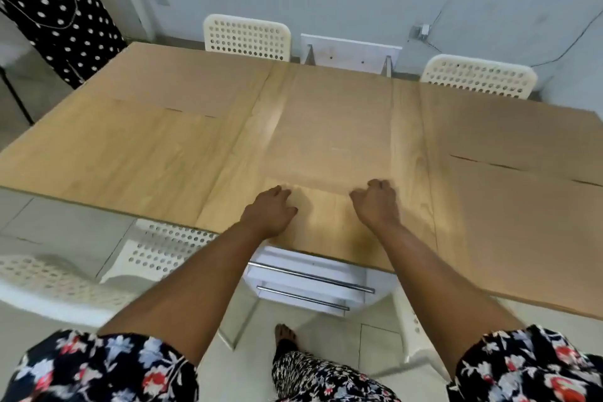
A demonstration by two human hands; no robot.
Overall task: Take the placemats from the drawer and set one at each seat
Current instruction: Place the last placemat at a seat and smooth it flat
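On the wooden counter (163, 153) we see tan placemats, one in the middle (329, 127), others far left (182, 85) and right (515, 147). Our left hand (270, 209) and right hand (377, 202) rest at the middle placemat's near edge, fingers curled; whether either grip pinches it, we cannot tell. White drawers (310, 284) sit below the counter's near edge. Perforated white chairs (248, 36) line the far side.

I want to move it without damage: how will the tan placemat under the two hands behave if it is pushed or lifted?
The middle placemat lies quite flat with straight edges, so it is probably thin and fairly stiff. It will likely slide easily on the smooth table. The left hand and right hand press its near edge; lifted there, it may sag.
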